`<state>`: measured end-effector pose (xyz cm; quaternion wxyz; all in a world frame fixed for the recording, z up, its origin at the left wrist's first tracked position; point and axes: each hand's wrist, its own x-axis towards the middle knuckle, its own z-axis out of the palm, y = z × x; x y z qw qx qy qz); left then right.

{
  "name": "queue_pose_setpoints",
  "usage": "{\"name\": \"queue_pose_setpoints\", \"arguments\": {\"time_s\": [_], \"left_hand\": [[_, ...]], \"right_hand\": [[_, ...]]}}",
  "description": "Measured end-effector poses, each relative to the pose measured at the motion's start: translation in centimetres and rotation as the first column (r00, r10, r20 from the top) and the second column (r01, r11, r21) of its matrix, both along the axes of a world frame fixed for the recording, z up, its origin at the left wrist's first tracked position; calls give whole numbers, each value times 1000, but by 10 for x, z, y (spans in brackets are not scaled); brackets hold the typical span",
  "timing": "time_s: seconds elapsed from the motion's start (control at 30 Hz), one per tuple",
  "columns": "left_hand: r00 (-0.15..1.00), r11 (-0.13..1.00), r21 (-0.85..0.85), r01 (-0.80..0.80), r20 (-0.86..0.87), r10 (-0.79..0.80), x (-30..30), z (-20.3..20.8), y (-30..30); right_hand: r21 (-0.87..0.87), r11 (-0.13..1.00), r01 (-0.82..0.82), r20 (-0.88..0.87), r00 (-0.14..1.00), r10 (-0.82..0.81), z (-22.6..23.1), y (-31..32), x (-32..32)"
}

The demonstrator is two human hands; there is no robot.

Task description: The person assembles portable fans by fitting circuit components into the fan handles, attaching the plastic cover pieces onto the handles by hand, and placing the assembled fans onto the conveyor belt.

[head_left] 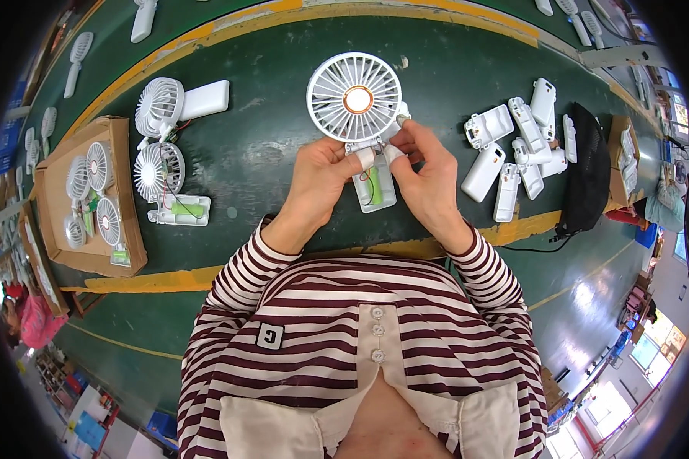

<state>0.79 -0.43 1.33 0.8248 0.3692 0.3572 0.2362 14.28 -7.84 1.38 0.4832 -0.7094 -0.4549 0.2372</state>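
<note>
A white handheld fan (337,88) with an orange-ringed centre lies in front of me, its round head pointing away. Its opened handle shell (389,197) shows a green battery (370,187) and thin wires inside. My left hand (319,180) pinches the left side of the handle just below the fan head, with a white cover on the thumb. On the other side, my right hand (429,170) is closed with thumb and index finger at the joint between head and handle. White covers sit on its fingertips too. Any small part between those fingertips is hidden.
To the left lie two more fans with opened handles (159,172), beside a cardboard box (130,206) of fans. Several white handle shells (482,172) are piled at right, next to a black bag-like item (587,172). Yellow tape (184,281) edges the green table (260,84).
</note>
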Motion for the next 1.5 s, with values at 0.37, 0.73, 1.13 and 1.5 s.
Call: {"name": "queue_pose_setpoints", "arguments": {"time_s": [0.37,0.73,1.13,1.5], "left_hand": [[989,986,-122,-117,-107,105,0,-3,4],[996,974,-213,-78,-69,64,-6,-7,11],[994,948,-299,-106,-19,105,-5,-5,11],[989,945,-317,-78,91,112,-6,-9,11]], "right_hand": [[-114,993,29,542,839,37,11,-1,7],[-209,978,16,802,575,162,1,2,0],[-198,978,69,760,641,109,5,-5,11],[-222,936,-272,562,749,351,68,-17,-40]]}}
